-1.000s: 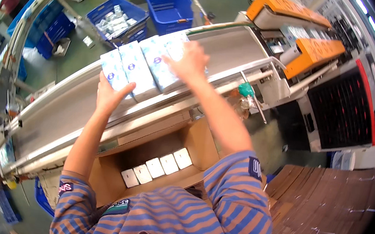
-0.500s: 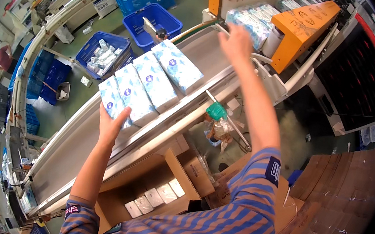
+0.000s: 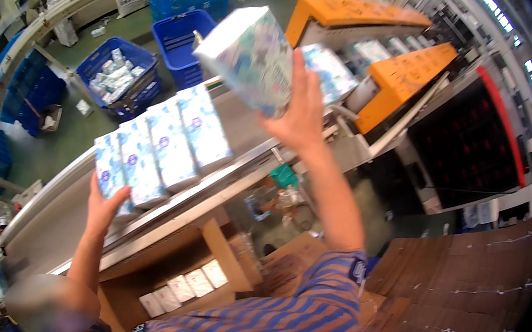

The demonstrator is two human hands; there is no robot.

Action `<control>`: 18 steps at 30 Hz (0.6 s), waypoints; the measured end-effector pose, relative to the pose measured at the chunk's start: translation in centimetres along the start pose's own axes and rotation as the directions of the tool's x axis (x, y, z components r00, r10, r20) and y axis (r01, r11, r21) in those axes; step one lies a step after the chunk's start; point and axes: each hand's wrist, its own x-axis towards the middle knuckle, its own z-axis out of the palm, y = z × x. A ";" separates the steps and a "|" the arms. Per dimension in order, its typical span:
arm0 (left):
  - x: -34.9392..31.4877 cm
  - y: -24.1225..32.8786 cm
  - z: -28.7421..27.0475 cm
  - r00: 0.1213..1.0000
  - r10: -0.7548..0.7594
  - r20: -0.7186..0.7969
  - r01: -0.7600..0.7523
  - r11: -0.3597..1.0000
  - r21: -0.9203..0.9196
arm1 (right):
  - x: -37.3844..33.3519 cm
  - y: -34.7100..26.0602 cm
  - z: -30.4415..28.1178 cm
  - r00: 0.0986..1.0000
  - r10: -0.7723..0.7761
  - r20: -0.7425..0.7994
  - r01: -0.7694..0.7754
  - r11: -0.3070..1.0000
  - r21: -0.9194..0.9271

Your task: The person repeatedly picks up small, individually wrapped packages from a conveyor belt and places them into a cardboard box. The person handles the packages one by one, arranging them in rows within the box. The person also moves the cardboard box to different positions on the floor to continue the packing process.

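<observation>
Over bare belt (image 3: 246,125) near its far edge, right hand (image 3: 300,118) holds pack (image 3: 248,56).

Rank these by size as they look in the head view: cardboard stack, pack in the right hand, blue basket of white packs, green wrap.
Cardboard stack
Pack in the right hand, blue basket: too alike to rank, the pack being nearer
Green wrap
</observation>
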 end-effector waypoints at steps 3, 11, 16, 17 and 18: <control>-0.5 1.9 0.6 0.999 0.006 -0.038 -0.005 0.999 0.032 | 1.0 -0.6 -1.1 0.984 -0.135 -0.115 0.145 0.986 0.078; -1.2 3.6 0.1 0.990 -0.056 -0.129 0.082 0.976 0.201 | 4.8 1.5 -7.4 0.833 0.117 -0.540 0.041 0.961 0.272; -1.0 3.2 1.3 0.975 -0.065 -0.211 0.098 0.983 0.152 | 15.9 -1.5 -2.5 0.687 0.300 -0.662 0.156 0.829 0.538; -0.6 3.8 2.0 0.976 -0.052 -0.213 0.085 0.985 0.148 | 17.2 -0.7 0.2 0.830 0.234 -0.506 0.011 0.900 0.435; -0.7 4.9 2.3 0.976 -0.055 -0.209 0.090 0.983 0.161 | 18.5 0.3 3.6 0.935 0.166 -0.314 -0.076 0.957 0.282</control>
